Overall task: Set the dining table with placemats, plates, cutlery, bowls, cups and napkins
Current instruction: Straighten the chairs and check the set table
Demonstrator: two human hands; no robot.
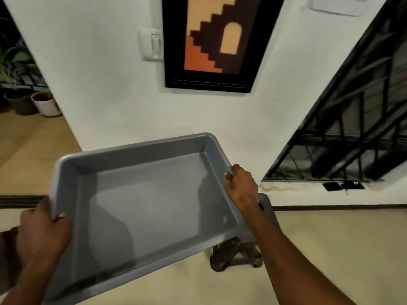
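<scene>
Fingers of left hand (pixel 43 233) and right hand (pixel 242 187) grip opposite rims of grey tray (pixel 141 208).

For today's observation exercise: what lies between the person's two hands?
In the head view, only the grey tray: the left hand grips one short rim, the right hand the other. Its inside is empty.

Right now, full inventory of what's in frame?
tray: 1, grey, empty, held up in front of the wall
stool: 1, dark, on the floor under the tray's right end
framed picture: 1, black frame, orange and brown, on the wall
light switch: 1, white, left of the picture
plant pots: at least 2, white and dark, far left
window grille: 1, black, right
left hand: grips the tray's left rim
right hand: grips the tray's right rim
</scene>
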